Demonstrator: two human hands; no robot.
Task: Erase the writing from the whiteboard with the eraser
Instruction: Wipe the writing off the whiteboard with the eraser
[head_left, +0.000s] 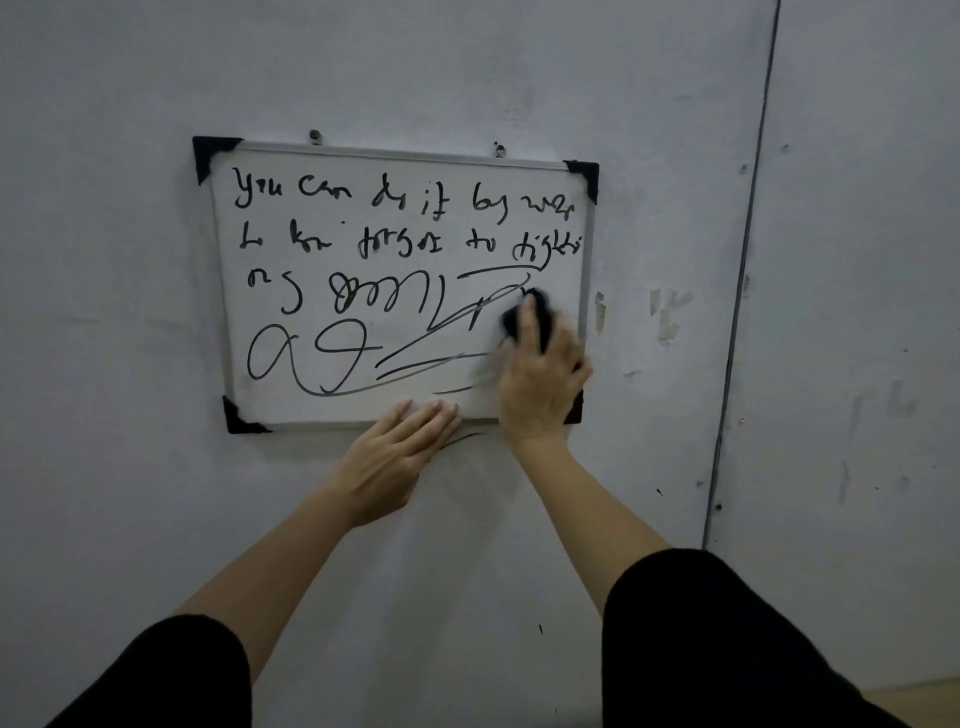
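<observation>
A small whiteboard (467, 405) with black corner caps hangs on the wall, covered in black handwriting (363, 244) and scribbles. My right hand (540, 379) presses a black eraser (524, 317) against the board's lower right area; part of the eraser is hidden under my fingers. The patch around the eraser looks smudged and partly wiped. My left hand (395, 457) lies flat, fingers together, against the board's bottom edge and the wall below it, holding nothing.
The board hangs from two hooks (315, 136) on a grey-white wall (156, 493). A dark vertical seam (737, 291) runs down the wall to the right. A stray marker stroke (460, 439) marks the wall just under the board.
</observation>
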